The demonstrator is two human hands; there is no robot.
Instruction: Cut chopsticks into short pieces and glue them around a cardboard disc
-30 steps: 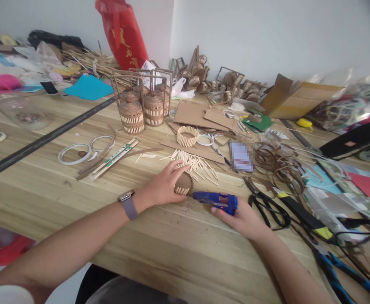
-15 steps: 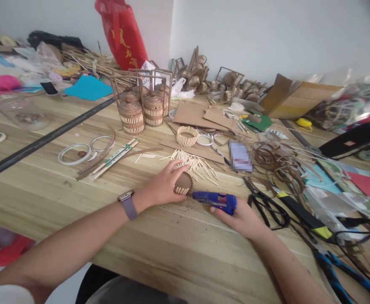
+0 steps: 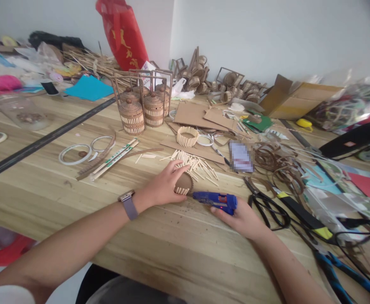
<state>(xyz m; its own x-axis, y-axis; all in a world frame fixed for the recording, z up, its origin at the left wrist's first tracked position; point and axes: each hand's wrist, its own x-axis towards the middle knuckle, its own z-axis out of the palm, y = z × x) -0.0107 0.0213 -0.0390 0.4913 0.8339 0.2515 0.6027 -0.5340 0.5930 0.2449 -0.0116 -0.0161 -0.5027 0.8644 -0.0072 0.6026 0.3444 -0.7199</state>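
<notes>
My left hand (image 3: 162,185) is closed around a small round brown cardboard piece (image 3: 183,183) edged with short wooden sticks, holding it down on the wooden table (image 3: 172,249). My right hand (image 3: 242,217) grips a blue hot glue gun (image 3: 216,199) lying nearly level, its nozzle pointing left at the lower edge of the round piece. A loose pile of short sticks (image 3: 196,162) lies just behind the piece. A grey-strapped watch (image 3: 128,204) is on my left wrist.
Black scissors (image 3: 269,207) and blue-handled pliers (image 3: 340,264) lie to the right among cables and brown strips. Finished stick baskets (image 3: 142,109), a stick ring (image 3: 187,136), tape rolls (image 3: 74,153), cardboard sheets (image 3: 197,114), a cardboard box (image 3: 295,101) and a red bag (image 3: 123,31) sit further back.
Almost nothing differs. The glue gun and my right hand have crept a few pixels up and left toward the round piece; my left hand stays put.
</notes>
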